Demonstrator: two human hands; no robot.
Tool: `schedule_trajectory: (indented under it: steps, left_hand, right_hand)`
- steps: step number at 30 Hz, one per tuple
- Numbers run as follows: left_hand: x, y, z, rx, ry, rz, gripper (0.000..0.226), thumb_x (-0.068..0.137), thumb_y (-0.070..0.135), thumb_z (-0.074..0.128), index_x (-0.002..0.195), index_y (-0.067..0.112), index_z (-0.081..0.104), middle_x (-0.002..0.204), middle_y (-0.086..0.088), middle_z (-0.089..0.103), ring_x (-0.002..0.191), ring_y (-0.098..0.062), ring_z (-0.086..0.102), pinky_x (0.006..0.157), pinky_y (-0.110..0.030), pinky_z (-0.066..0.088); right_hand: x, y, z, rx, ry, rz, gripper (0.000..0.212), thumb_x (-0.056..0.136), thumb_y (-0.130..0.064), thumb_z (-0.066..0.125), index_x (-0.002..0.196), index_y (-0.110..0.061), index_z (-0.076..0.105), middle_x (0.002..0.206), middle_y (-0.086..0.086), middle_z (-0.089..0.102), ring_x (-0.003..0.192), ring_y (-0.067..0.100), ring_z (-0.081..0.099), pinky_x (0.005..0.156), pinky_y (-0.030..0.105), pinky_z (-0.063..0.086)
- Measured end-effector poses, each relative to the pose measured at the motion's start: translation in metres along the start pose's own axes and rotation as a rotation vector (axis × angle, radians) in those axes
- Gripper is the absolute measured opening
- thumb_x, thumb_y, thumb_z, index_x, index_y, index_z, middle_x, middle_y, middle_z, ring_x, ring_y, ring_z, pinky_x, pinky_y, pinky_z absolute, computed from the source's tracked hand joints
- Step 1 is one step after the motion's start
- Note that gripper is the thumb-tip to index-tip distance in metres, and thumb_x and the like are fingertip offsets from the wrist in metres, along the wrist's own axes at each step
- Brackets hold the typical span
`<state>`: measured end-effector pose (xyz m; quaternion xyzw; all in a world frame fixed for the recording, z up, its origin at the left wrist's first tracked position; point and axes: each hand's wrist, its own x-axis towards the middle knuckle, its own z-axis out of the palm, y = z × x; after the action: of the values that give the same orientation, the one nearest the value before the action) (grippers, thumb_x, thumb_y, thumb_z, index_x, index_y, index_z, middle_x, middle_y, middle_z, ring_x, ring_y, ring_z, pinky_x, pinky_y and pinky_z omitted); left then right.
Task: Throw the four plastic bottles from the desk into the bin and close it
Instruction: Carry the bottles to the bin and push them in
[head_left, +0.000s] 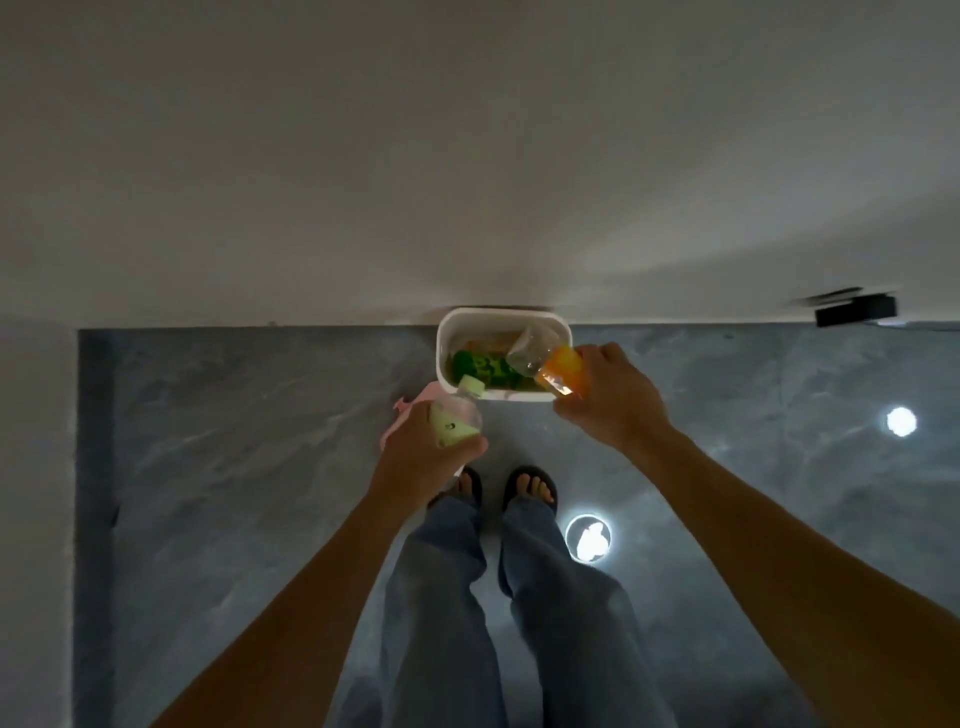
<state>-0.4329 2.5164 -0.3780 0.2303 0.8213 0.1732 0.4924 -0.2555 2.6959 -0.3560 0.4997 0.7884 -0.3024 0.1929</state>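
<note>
A white bin (444, 358) stands open on the floor against the wall, with green and orange waste inside. My right hand (608, 400) grips a clear plastic bottle with an orange label (550, 364), tilted over the bin's right rim with its far end above the opening. My left hand (421, 457) holds a clear bottle with a pale green cap and label (460, 415), just in front of the bin's left corner. Something pink (410, 405) shows behind my left hand; I cannot tell what it is.
The floor (234, 467) is glossy grey-blue tile with bright lamp reflections (588, 538). A white wall (467, 156) rises right behind the bin. A dark object (854, 309) sits at the wall's foot, far right. My legs and sandalled feet (530, 488) stand close before the bin.
</note>
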Motion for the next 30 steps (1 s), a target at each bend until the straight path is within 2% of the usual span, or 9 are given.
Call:
schedule_trajectory:
  steps: [3,7,12,16,18,21,25,28,30]
  left_hand:
    - [0.039,-0.026,0.028,-0.012,0.04,0.085,0.064,0.064,0.072,0.072,0.118,0.043,0.05,0.109,0.011,0.067,0.102,-0.015,0.068,0.092,-0.048,0.059]
    - [0.086,-0.054,0.055,-0.036,0.139,0.191,0.057,0.072,0.065,0.078,0.119,0.046,0.052,0.107,0.022,0.066,0.1,0.001,0.066,0.087,-0.037,0.062]
    - [0.131,-0.079,0.081,-0.028,0.16,0.276,0.069,0.07,0.063,0.078,0.131,0.046,0.049,0.12,0.021,0.062,0.11,-0.002,0.063,0.092,-0.037,0.06]
    - [0.146,-0.09,0.094,0.057,0.196,0.341,0.072,0.071,0.068,0.073,0.133,0.045,0.045,0.127,0.02,0.06,0.114,0.007,0.054,0.097,-0.019,0.05]
    - [0.15,-0.096,0.1,0.118,0.232,0.368,0.071,0.071,0.072,0.071,0.132,0.047,0.043,0.124,0.02,0.061,0.11,0.005,0.055,0.094,-0.022,0.052]
    - [0.153,-0.1,0.105,0.116,0.255,0.344,0.077,0.069,0.073,0.072,0.136,0.047,0.043,0.125,0.021,0.06,0.111,0.002,0.056,0.093,-0.028,0.055]
    - [0.153,-0.099,0.107,0.067,0.215,0.353,0.08,0.074,0.059,0.08,0.142,0.038,0.044,0.136,0.018,0.056,0.119,0.007,0.048,0.101,-0.022,0.049]
    - [0.153,-0.094,0.102,0.033,0.156,0.33,0.079,0.074,0.056,0.081,0.142,0.036,0.045,0.132,0.015,0.059,0.121,-0.006,0.056,0.101,-0.037,0.054]
    - [0.152,-0.087,0.096,-0.012,0.109,0.308,0.076,0.072,0.056,0.081,0.138,0.041,0.046,0.126,0.017,0.061,0.116,-0.008,0.061,0.095,-0.04,0.057]
  right_hand:
    - [0.058,-0.006,0.042,-0.105,0.046,-0.148,0.068,0.076,-0.035,0.076,0.137,-0.022,0.048,0.131,0.007,0.057,0.109,0.031,0.064,0.081,0.041,0.054]
    - [0.123,-0.005,0.1,-0.181,0.091,-0.28,0.065,0.075,-0.042,0.077,0.131,-0.022,0.051,0.124,0.003,0.064,0.106,0.029,0.065,0.082,0.039,0.053]
    - [0.182,0.001,0.164,-0.325,0.081,-0.358,0.075,0.08,-0.048,0.072,0.142,-0.022,0.04,0.132,0.006,0.062,0.114,0.029,0.064,0.096,0.04,0.053]
    - [0.213,0.007,0.193,-0.341,0.127,-0.373,0.07,0.081,-0.046,0.069,0.141,-0.022,0.043,0.141,0.006,0.056,0.129,0.03,0.054,0.112,0.045,0.04]
    - [0.223,0.012,0.204,-0.361,0.135,-0.367,0.063,0.085,-0.046,0.065,0.141,-0.023,0.044,0.143,0.006,0.054,0.132,0.029,0.05,0.116,0.045,0.034]
    - [0.234,0.017,0.214,-0.348,0.109,-0.306,0.06,0.089,-0.043,0.063,0.142,-0.023,0.043,0.143,0.007,0.052,0.133,0.032,0.048,0.116,0.047,0.033]
    - [0.231,0.017,0.215,-0.306,0.087,-0.287,0.065,0.087,-0.042,0.066,0.143,-0.02,0.041,0.144,0.009,0.051,0.134,0.032,0.047,0.116,0.049,0.034]
    - [0.214,0.02,0.206,-0.246,0.094,-0.286,0.066,0.085,-0.042,0.067,0.142,-0.019,0.043,0.143,0.007,0.051,0.133,0.03,0.047,0.11,0.047,0.04]
    - [0.194,0.027,0.199,-0.189,0.13,-0.275,0.057,0.088,-0.043,0.063,0.139,-0.022,0.048,0.141,0.004,0.054,0.13,0.026,0.05,0.108,0.043,0.044]
